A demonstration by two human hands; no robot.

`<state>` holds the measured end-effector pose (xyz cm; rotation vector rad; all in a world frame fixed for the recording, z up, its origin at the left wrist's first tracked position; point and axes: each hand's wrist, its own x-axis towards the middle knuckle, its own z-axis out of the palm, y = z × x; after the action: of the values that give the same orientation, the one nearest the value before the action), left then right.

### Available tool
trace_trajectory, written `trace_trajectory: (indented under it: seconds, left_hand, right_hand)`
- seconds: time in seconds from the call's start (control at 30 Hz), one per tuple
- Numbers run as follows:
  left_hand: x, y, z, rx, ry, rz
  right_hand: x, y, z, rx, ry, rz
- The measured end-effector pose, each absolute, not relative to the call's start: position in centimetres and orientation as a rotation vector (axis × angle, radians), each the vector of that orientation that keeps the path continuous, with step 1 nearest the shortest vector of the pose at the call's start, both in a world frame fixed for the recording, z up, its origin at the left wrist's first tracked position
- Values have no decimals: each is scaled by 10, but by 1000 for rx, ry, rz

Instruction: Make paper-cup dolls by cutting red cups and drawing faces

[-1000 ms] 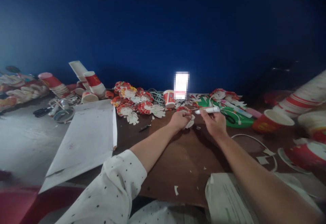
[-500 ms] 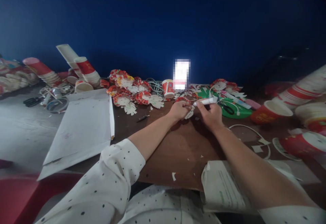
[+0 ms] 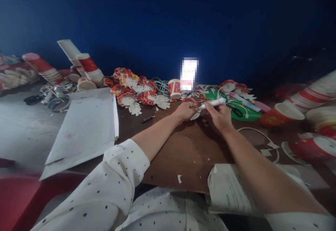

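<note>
My left hand is closed on a small paper craft, a red ruffled piece with white leaf-like cut paper, mostly hidden by the fingers. My right hand grips a white squeeze tube, its narrow tip pointing left at the craft, close by my left fingertips. Whether the tip touches the paper I cannot tell. Several similar red and white paper crafts lie in a pile to the left of my hands. Behind my hands stands a red and white paper cup.
Beyond my hands a bright phone screen stands upright. Black scissors lie on a green sheet. Stacked paper cups lean at the right; more cups stand left. A white board and folded cloth-like bundle flank the brown table.
The view has shifted slightly. My right hand and the tube sit a little farther right in view; both hands keep their holds.
</note>
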<state>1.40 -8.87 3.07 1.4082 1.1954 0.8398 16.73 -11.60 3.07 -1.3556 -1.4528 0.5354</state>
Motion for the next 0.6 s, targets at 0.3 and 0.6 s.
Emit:
trace_trajectory:
  seconds: [0.3, 0.6]
  left_hand:
    - [14, -88, 29, 1504, 1155, 827]
    - [14, -89, 33, 1433, 1164, 811]
  right_hand:
    - [171, -117, 27, -1348, -1588, 309]
    - [167, -116, 27, -1230, -1510, 488]
